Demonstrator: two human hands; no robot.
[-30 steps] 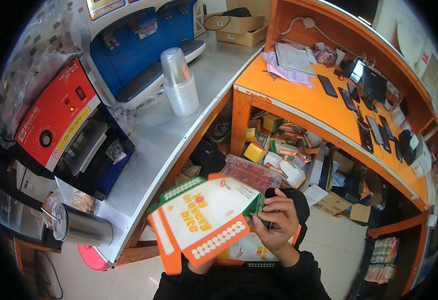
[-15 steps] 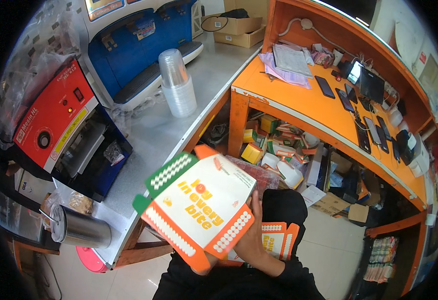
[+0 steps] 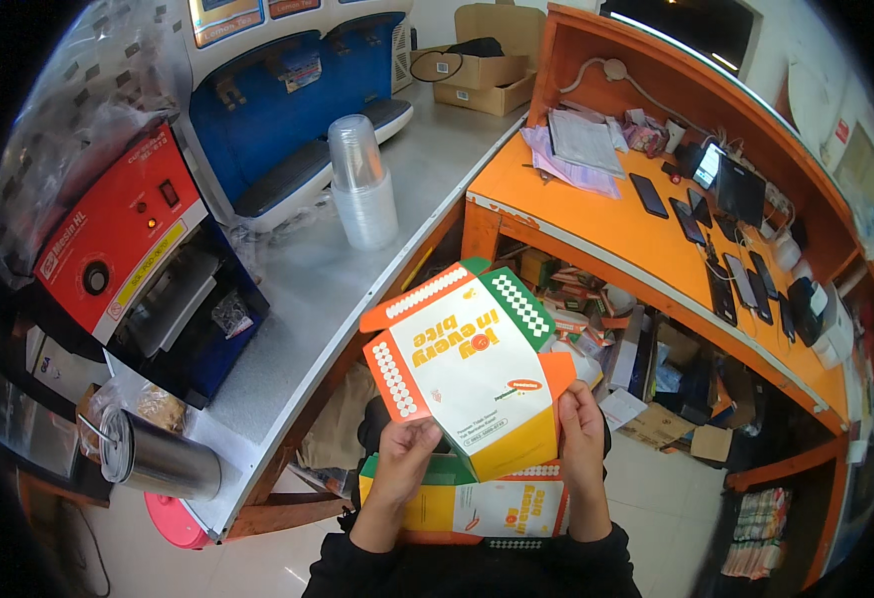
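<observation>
Between my two hands is an unfolded cardboard food box (image 3: 457, 374), white with orange, green and yellow flaps, its yellow print upside down to me. My left hand (image 3: 407, 461) pinches its lower left edge, thumb on top. At the lower right edge, by an orange flap, my right hand (image 3: 580, 419) grips it with thumb and fingers. Beneath it on my lap lies another flat box (image 3: 472, 508) of the same print, partly covered by the held one and my hands.
Left of me a metal counter (image 3: 307, 309) carries a red cup sealing machine (image 3: 123, 234), stacked clear plastic cups (image 3: 365, 204) and a steel tumbler (image 3: 163, 453). An orange desk (image 3: 566, 199) with several phones stands right. Under it are loose cartons (image 3: 646, 399).
The held box has been turned around, so its print is now upside down and a yellow panel faces me. My left hand, mostly hidden before, now shows on its edge.
</observation>
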